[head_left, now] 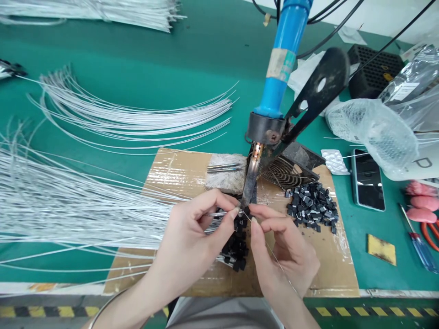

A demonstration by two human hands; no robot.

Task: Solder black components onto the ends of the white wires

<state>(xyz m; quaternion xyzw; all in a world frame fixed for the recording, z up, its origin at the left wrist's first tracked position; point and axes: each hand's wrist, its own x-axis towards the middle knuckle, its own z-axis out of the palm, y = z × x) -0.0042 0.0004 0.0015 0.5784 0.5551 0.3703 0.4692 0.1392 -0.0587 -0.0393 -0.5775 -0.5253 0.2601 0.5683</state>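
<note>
Below the soldering iron (253,178), my left hand (195,242) pinches a thin silvery rod-like piece (216,214) between thumb and forefinger; I cannot tell whether it is a wire or a tool. My right hand (283,246) is closed on a thin solder wire (279,265), which trails down across the palm. Both sets of fingertips nearly meet at the iron's tip, where a tiny part is too small to make out. Under my hands lie white wires with black ends (236,251), partly hidden by the left hand.
White wire bundles (103,201) spread across the left of the green table. On the cardboard (329,269) are a pile of small black connectors (312,206), a round-grilled fan (284,173) and a pale pad (222,180). A phone (368,180), yellow sponge (381,249) and screwdriver (420,246) lie right.
</note>
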